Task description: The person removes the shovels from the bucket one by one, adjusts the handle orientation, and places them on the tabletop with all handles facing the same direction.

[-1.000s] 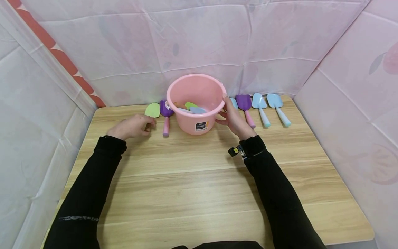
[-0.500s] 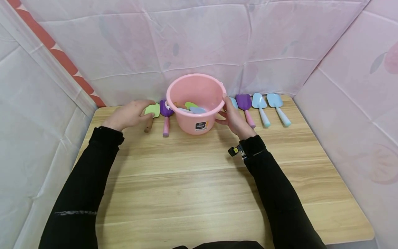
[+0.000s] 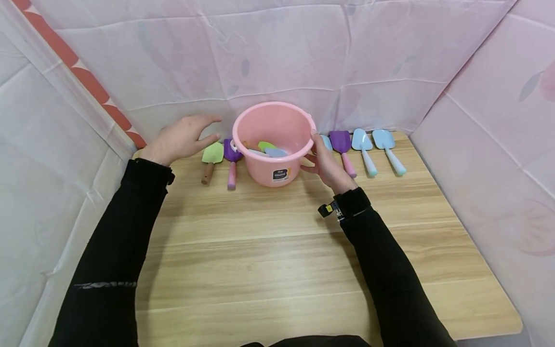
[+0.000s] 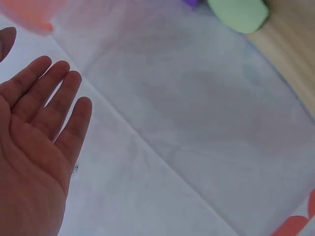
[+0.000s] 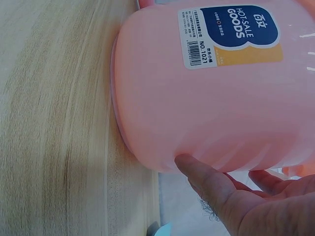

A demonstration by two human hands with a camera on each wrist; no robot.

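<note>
The right hand [image 3: 326, 166] cups the pink bucket [image 3: 273, 142] at the bucket's three o'clock side, thumb up by the rim and fingers curved against the wall; the right wrist view shows the thumb [image 5: 204, 179] pressed flat on the smooth plastic rather than hooked over anything, so this is a steadying hold from one side only. The bucket stands upright on the wooden table [image 3: 277, 250] near the back edge, at twelve o'clock from the person, with a few toy spades lying inside. The left hand [image 3: 184, 137] hangs in the air at the bucket's nine o'clock, fingers spread and straight, holding nothing, above the green spade [image 3: 212, 154] and near the purple spade [image 3: 232, 153] that lies just beside the bucket. The likely trouble, as I judge it, is that a sideways push from the right hand could slide or tip the light bucket toward nine o'clock, since nothing braces that side, and it would knock the purple spade. The left hand, dropping down, could also catch the rim and rock the bucket. At three o'clock from the bucket lie another purple spade [image 3: 341, 144] and two blue spades [image 3: 373, 144]; the right wrist could brush them if it swings outward.
</note>
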